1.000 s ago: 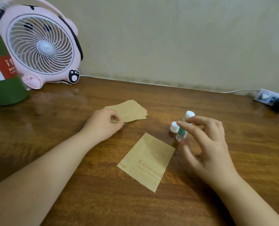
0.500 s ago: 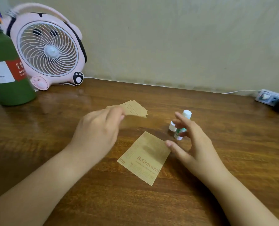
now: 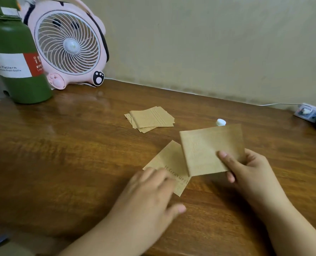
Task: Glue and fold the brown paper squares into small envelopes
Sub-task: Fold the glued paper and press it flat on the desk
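The right hand pinches a square lifted at the bench's four o'clock, the left hand – blurred, seemingly flat-fingered – steadying another sheet; gluing looks next.

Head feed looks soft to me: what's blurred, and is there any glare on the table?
Head view: the left hand is motion-smeared over the printed paper; the held paper square and right hand are sharper; soft glare sheens the table near the green bottle.

The right hand is pinching a raised paper square; the left hand is resting on a printed square lying on the desk.
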